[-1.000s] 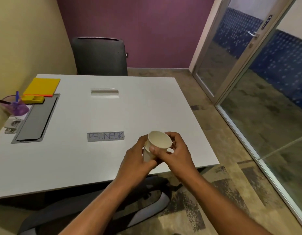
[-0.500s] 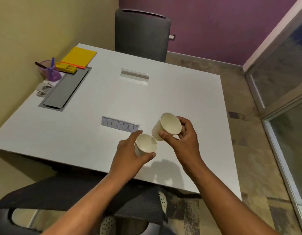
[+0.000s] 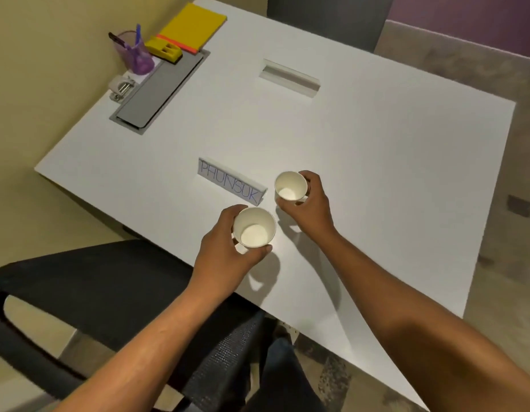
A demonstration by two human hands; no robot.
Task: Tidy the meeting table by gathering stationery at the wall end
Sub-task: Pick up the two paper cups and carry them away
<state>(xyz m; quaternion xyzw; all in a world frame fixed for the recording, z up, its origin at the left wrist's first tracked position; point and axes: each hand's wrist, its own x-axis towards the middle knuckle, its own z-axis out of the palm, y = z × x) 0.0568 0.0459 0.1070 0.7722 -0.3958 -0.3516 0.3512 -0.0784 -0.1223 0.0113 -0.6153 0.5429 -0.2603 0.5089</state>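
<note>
My left hand (image 3: 225,251) grips one white paper cup (image 3: 254,228), upright and empty, over the near edge of the white table (image 3: 376,162). My right hand (image 3: 310,203) grips a second white paper cup (image 3: 290,185) just beyond it, beside a name card (image 3: 231,183) that reads PHUNSUK. At the wall end lie a yellow notepad (image 3: 192,25), a yellow stapler-like block (image 3: 164,51), a purple pen holder (image 3: 136,55) with pens in it, and a small metal punch (image 3: 121,87).
A grey cable-box lid (image 3: 159,90) is set into the table near the wall. A clear card stand (image 3: 289,78) lies at mid table. A black chair (image 3: 88,292) is at the near left, another chair (image 3: 326,16) at the far side.
The two cups, stacked a second ago, have been pulled apart, one in each hand, and lowered toward the table. My view has tilted down and to the left.
</note>
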